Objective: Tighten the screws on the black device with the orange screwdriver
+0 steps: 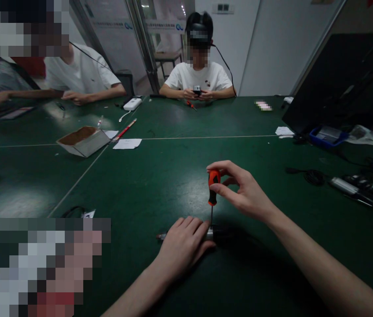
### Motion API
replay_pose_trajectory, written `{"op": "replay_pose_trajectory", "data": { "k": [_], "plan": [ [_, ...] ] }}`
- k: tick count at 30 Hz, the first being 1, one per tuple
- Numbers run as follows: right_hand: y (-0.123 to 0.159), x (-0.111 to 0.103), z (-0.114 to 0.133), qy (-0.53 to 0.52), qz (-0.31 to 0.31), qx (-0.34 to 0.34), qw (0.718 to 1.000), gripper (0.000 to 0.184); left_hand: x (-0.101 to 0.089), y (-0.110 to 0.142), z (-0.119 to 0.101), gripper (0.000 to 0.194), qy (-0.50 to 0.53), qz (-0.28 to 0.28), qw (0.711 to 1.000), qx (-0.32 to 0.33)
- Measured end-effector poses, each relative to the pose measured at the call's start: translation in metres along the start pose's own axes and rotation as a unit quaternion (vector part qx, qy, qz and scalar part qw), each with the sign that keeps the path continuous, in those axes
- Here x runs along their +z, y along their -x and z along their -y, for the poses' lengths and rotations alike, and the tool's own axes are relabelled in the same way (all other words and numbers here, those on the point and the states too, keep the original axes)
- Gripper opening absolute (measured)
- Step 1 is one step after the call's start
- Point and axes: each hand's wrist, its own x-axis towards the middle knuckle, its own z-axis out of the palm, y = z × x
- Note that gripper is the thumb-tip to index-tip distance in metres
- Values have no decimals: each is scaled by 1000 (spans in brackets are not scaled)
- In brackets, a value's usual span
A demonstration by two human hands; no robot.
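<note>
My right hand (239, 187) grips a screwdriver (214, 187) with an orange and black handle. The screwdriver stands nearly upright, and its thin shaft runs down to a silver, tube-like device (209, 234) lying on the green table. Over that device lies my left hand (186, 240), its fingers wrapped round the body and pressing it to the tabletop. Most of the device is hidden under the hand; one end sticks out at the left, and the silver end shows at the right. Whether the tip sits in a screw is too small to tell.
An open cardboard box (85, 143), white paper (127, 144) and a red pencil-like stick (125, 130) lie at the left. Across the table a person (198, 79) holds a small device near another screwdriver (191, 105). Cables, a silver device (345, 186) and a blue tray (328, 137) are at the right.
</note>
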Motion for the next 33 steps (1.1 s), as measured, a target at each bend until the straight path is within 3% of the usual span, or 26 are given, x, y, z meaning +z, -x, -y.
{"op": "replay_pose_trajectory", "data": {
  "k": [5, 14, 24, 33],
  "plan": [
    [1, -1, 1, -12, 22, -7, 1000, 35, 0, 1, 0, 28, 5, -9, 1000, 0],
    [1, 5, -2, -67, -12, 27, 997, 33, -2, 1, 0, 29, 10, -6, 1000, 0],
    [1, 1, 2, 6, 11, -11, 1000, 34, 0, 1, 0, 31, 15, -15, 1000, -2],
    [1, 4, -3, -61, -36, 36, 997, 30, -5, 0, -1, 32, 10, 5, 1000, -6]
  ]
}}
